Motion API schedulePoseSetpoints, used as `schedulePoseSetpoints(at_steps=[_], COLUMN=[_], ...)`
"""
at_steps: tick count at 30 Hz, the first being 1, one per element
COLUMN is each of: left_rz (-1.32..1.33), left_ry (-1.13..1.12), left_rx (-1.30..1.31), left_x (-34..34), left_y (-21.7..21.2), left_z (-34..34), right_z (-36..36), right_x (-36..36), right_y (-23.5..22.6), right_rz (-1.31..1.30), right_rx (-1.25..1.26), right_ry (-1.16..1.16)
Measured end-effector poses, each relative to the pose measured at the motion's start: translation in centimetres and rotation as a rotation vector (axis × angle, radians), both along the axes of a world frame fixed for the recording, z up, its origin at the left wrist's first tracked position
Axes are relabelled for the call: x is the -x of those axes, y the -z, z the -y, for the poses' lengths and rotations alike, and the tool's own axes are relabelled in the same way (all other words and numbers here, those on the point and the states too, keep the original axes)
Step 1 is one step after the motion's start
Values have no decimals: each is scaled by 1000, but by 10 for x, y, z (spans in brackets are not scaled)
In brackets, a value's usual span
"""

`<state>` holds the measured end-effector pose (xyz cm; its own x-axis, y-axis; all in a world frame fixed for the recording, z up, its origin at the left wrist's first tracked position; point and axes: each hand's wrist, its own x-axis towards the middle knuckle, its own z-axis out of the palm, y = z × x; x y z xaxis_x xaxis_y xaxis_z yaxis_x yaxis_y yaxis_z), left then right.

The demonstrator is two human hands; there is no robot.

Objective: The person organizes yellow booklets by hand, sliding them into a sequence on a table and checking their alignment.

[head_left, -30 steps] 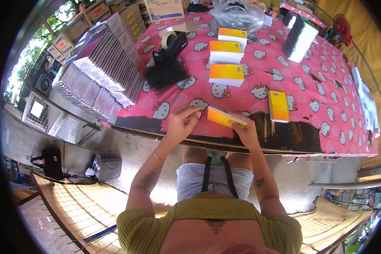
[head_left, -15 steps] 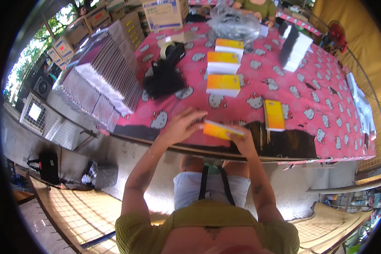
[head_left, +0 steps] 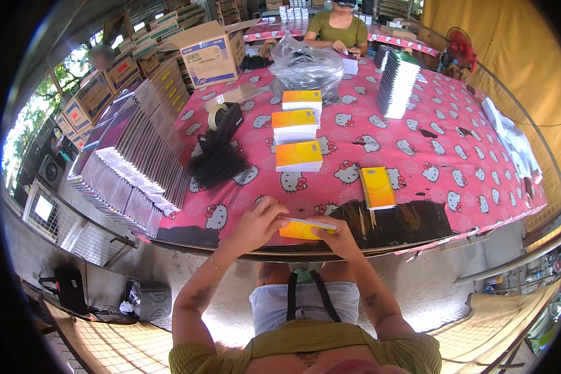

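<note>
My right hand [head_left: 338, 237] grips a small pad with a yellow-orange cover [head_left: 298, 230], holding it on edge just over the table's near edge. Fingers curled together, my left hand [head_left: 262, 219] is at the pad's left end; whatever it pinches, if anything, is too small to make out. A yellow spiral notebook [head_left: 378, 188] lies flat to the right, a black coil along its left side. Beyond my hands stand three short stacks of yellow-covered pads, the nearest stack [head_left: 299, 157] ahead of my left hand. Left of them lies a bundle of thin black strands [head_left: 217, 165].
A tape dispenser [head_left: 225, 123] sits behind the black bundle. Tall stacks of spiral notebooks [head_left: 140, 159] fill the table's left side; another notebook stack [head_left: 397, 87] stands far right. Clear plastic bags [head_left: 305, 65] and an open carton [head_left: 212, 56] are farther back. Across the table a co-worker [head_left: 338, 31] sits.
My view has tilted up, showing more of the far table. My left hand's fingers, spread before, have closed in at the pad's left end. The right hand keeps its hold.
</note>
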<state>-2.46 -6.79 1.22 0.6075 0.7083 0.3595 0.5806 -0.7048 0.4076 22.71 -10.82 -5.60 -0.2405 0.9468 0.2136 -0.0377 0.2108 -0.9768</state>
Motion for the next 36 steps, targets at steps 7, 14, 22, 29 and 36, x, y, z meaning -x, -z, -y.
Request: schedulePoseSetpoints(at_steps=[7, 14, 22, 29, 36], left_rz=[-6, -21, -215, -205, -237], left_ry=[-423, -39, -350, -290, -276], left_rx=[-401, 16, -437, -406, -399], left_x=[-42, 7, -25, -35, -42], left_y=[41, 22, 74, 60, 34], left_z=[48, 4, 59, 50, 46], right_z=[9, 12, 11, 12, 13], right_x=[14, 11, 23, 20, 25], right_y=[1, -9, -8, -11, -20], right_rz=[24, 58, -109, -224, -257], right_rx=[-64, -63, -30, 61, 105], right_ry=[125, 98, 195, 195, 133])
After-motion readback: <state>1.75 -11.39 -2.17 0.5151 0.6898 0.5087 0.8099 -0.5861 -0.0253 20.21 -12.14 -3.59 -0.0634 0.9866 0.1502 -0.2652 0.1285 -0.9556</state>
